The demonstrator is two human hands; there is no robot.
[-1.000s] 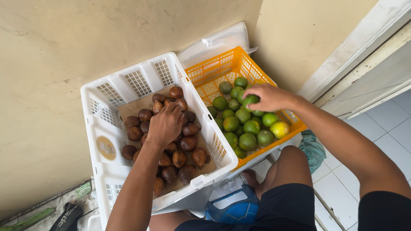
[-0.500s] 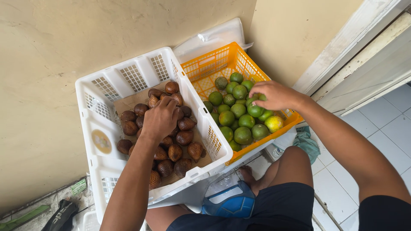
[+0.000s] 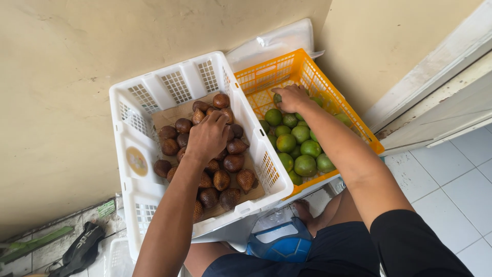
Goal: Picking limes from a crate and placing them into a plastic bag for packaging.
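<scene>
Two crates: both my hands are down in fruit, one crate each.
Left hand [image 3: 207, 137]: curled palm-down over the brown scaly fruits [image 3: 221, 179] in the white crate [image 3: 134, 134], fingertips pressing on the pile near its far end. Can't tell if I've actually got one pinched, the back of my hand hides it.
Right hand [image 3: 291, 97]: reaching to the far end of the orange crate [image 3: 318, 77], fingers closed round a green citrus [image 3: 277, 97] that's peeking out at my fingertips.
Where the fruit sits: brown ones lie on a sheet of cardboard [image 3: 169, 117] lining the white crate, bunched in the middle and toward me. Green ones [image 3: 305, 165] are piled in the near half of the orange crate, with a couple of yellower ones along the right wall.
How far along: honestly looks early days. Both crates have plenty in them, and nothing from either one is lying outside it as far as I can see. The far part of the orange crate shows bare mesh floor.
Crates: side by side, touching along their long walls, both pushed up against the beige wall [image 3: 61, 77].
Behind them: something white and plastic-wrapped [image 3: 277, 41] wedged in the corner.
Near me: my knees in dark shorts, a blue and white thing [image 3: 279, 243] under the crates, tiled floor [image 3: 441, 190] on the right, dark strappy thing [image 3: 82, 246] on the left.
</scene>
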